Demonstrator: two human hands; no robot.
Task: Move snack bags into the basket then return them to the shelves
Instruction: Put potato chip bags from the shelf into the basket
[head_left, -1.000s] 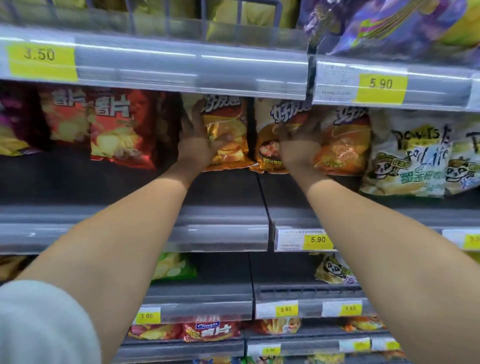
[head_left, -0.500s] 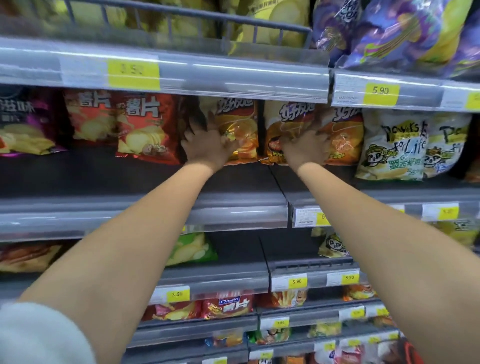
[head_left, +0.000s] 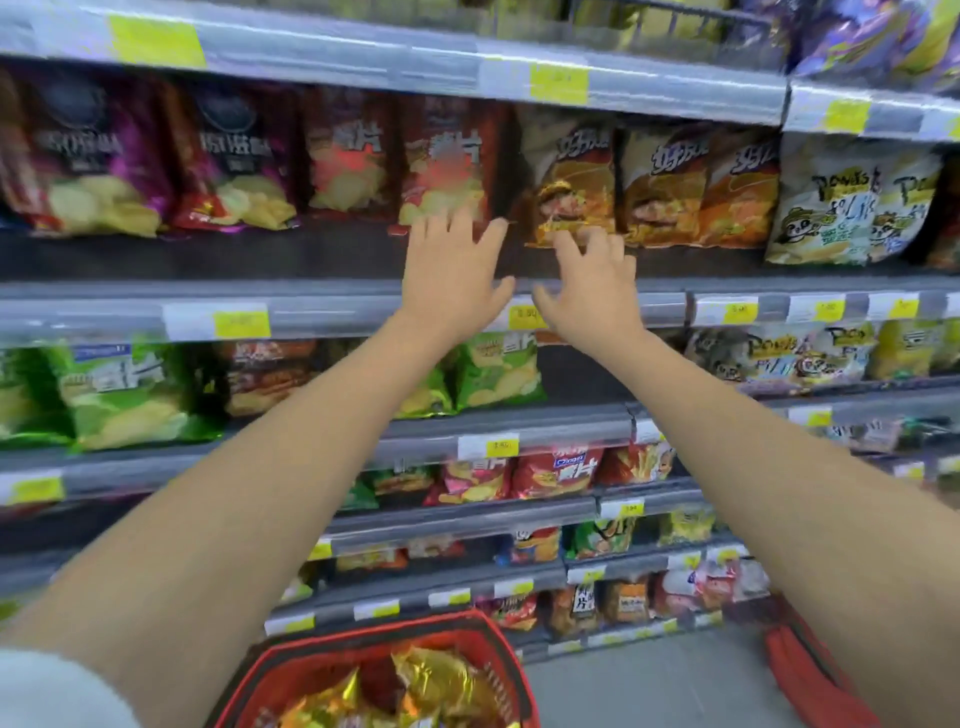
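Head view faces shelves (head_left: 332, 312) closely, tilted downward.

Left hand (head_left: 452, 275) and right hand (head_left: 592, 291) are now off the orange chip bags (head_left: 571, 187), pulled back with fingers spread and empty, and the red basket (head_left: 374, 630) comes into view below.

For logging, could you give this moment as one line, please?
left hand open; right hand open; orange bags on shelf; basket holds bags
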